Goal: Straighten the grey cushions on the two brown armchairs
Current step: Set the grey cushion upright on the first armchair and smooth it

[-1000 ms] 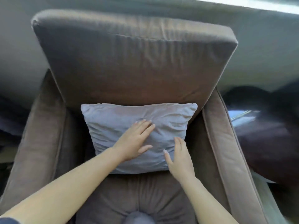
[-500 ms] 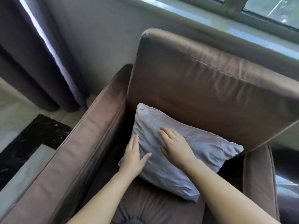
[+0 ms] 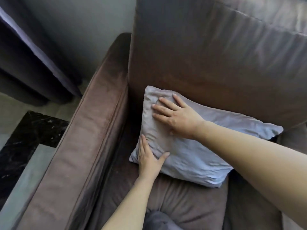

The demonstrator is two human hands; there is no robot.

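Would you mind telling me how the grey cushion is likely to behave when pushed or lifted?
Probably soft and floppy: the grey cushion is creased and puckers around the right hand pressing its face. Likely light, as flat hands alone seem to steady it. It leans on the backrest, so it may slump forward when the left hand leaves its edge.

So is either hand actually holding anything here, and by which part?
Nothing is gripped. The right hand lies flat on the grey cushion, near its upper left corner; the left hand braces its lower left edge, thumb on the front.
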